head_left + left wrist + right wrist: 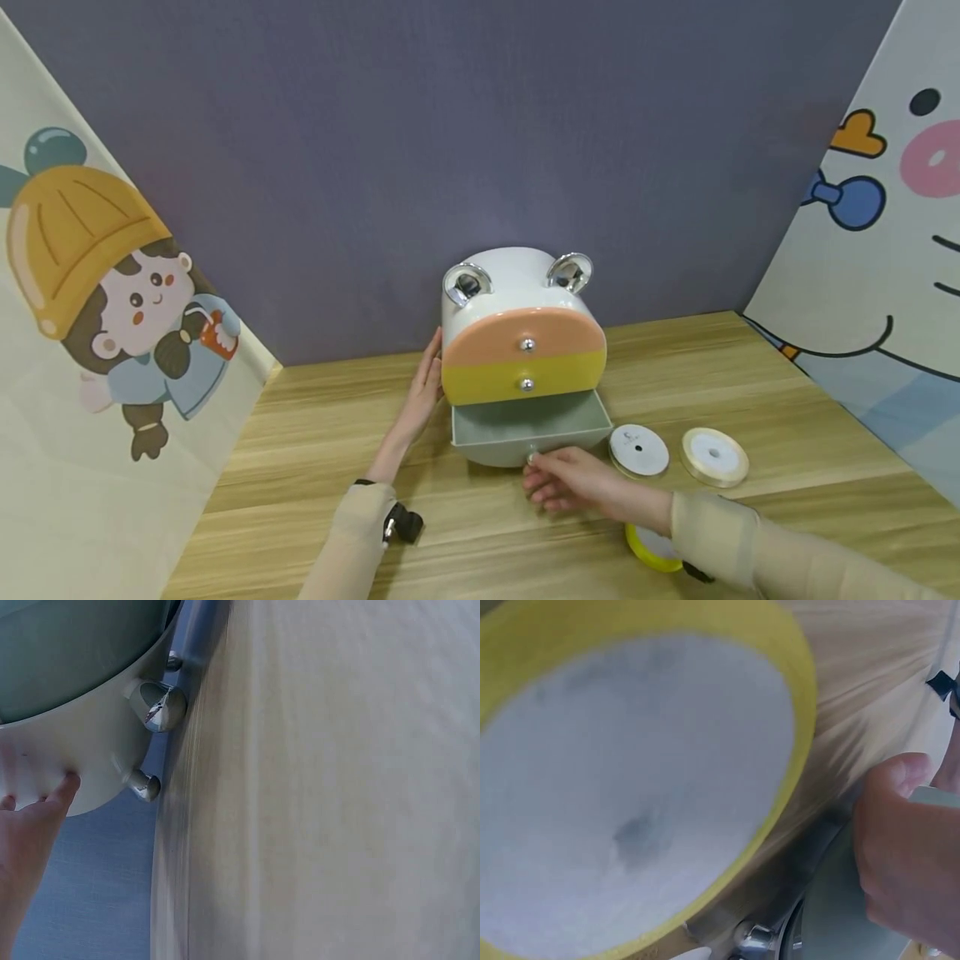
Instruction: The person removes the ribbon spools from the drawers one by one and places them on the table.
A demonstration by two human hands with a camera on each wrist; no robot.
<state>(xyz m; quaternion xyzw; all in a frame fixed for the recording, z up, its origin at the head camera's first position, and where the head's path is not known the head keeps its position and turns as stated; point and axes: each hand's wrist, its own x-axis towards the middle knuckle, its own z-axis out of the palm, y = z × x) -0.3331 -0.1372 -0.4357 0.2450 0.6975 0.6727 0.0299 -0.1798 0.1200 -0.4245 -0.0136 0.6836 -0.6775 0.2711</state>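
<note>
A small drawer cabinet (516,279) has a white shell, two shiny round eyes on top and three drawers. Its orange drawer (487,343) and yellow drawer (483,384) are closed. Below them, the grey-green drawer (502,453) stands pulled out, with no contents visible inside. My right hand (572,483) pinches this drawer's knob (532,457) between thumb and finger. Against the cabinet's left side rests my left hand (420,400), fingers extended; the left wrist view shows its fingertips (71,782) touching the white shell.
Right of the cabinet lie a white ribbon spool (651,461) and a cream-edged ribbon spool (715,457). A yellow-edged spool (651,550) is partly hidden under my right forearm. Behind the wooden tabletop (315,467) rises a grey-blue panel (360,167), with printed panels at both sides.
</note>
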